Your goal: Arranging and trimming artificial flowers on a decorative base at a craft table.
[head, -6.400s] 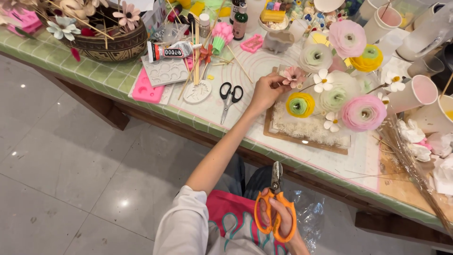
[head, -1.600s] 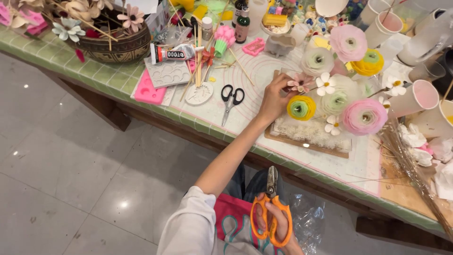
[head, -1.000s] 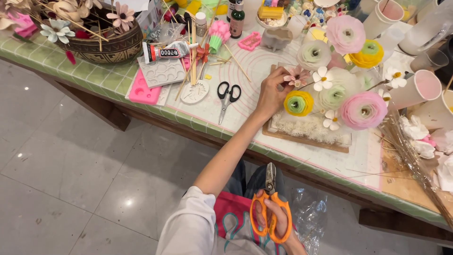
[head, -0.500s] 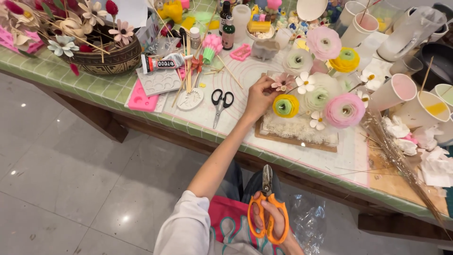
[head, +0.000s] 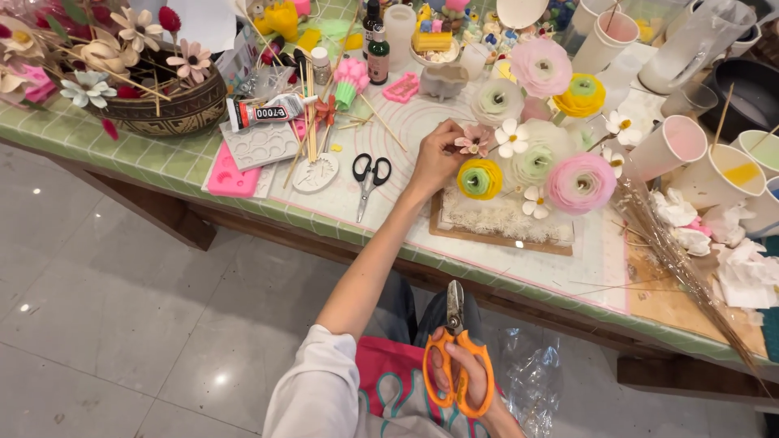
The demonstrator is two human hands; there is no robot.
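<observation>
My left hand [head: 436, 159] reaches out over the table and pinches a small dusty-pink flower [head: 472, 141] at the left edge of a flower arrangement. The arrangement stands on a wooden board [head: 495, 235] and holds a yellow flower [head: 480, 178], a big pink one [head: 581, 182], white-green ones [head: 531, 162] and small white blossoms [head: 511, 136]. My right hand [head: 462, 375] rests low over my lap, fingers through the loops of orange-handled scissors [head: 457, 357] whose blades point up, closed.
Black scissors [head: 369, 180] lie left of my left hand. Further left are a pink mould [head: 231, 178], a glue tube [head: 272, 109], wooden sticks [head: 310, 130] and a dark basket of flowers [head: 154, 97]. Cups [head: 673, 146] and dried stems [head: 690, 268] crowd the right.
My view has tilted and shifted slightly. My left hand stays at the small pink flower on the arrangement, and my right hand keeps the orange scissors over my lap.
</observation>
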